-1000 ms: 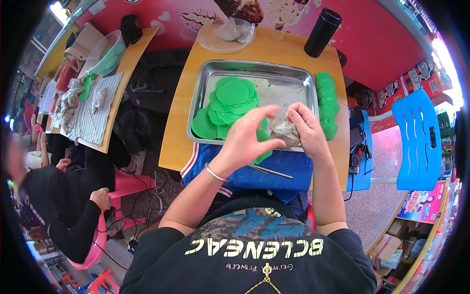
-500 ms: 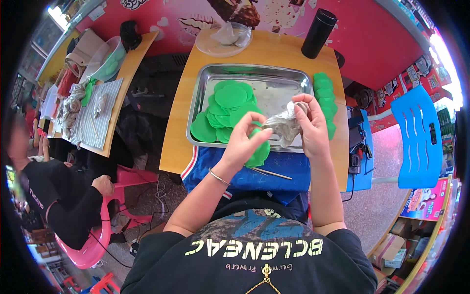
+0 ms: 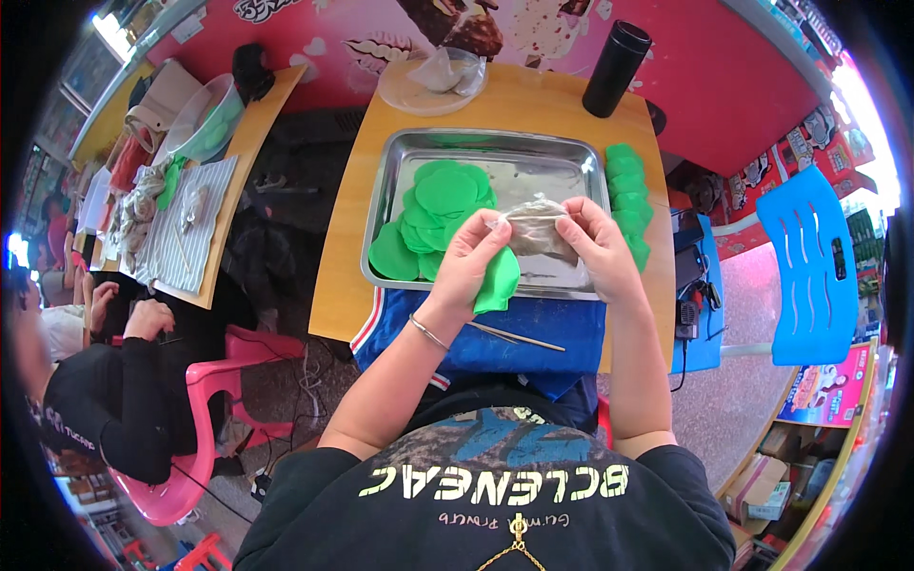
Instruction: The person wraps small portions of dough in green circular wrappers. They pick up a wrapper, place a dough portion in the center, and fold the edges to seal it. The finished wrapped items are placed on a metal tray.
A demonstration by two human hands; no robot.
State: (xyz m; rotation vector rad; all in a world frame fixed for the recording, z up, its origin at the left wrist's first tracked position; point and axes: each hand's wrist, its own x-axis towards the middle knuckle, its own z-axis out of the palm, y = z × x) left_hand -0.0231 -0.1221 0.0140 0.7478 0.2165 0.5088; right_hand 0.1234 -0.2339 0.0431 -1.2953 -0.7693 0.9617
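My left hand (image 3: 473, 259) and my right hand (image 3: 595, 246) together hold a clear plastic bag with a brownish filling (image 3: 538, 231) above the metal tray (image 3: 476, 152). My left hand also grips a green round wrapper (image 3: 500, 282) that hangs under its palm. Inside the tray lies a pile of green round wrappers (image 3: 433, 214). A column of more green rounds (image 3: 628, 190) lies on the table right of the tray.
A thin stick (image 3: 519, 337) lies on the blue cloth (image 3: 571, 333) at the table's near edge. A black cylinder (image 3: 615, 68) and a plate with a bag (image 3: 428, 86) stand at the back. A person sits on a pink chair (image 3: 209, 457) at left; a blue chair (image 3: 809, 266) is at right.
Both hands have lifted the bag up off the tray and drawn it toward me. The green wrapper moved with my left hand, away from the pile.
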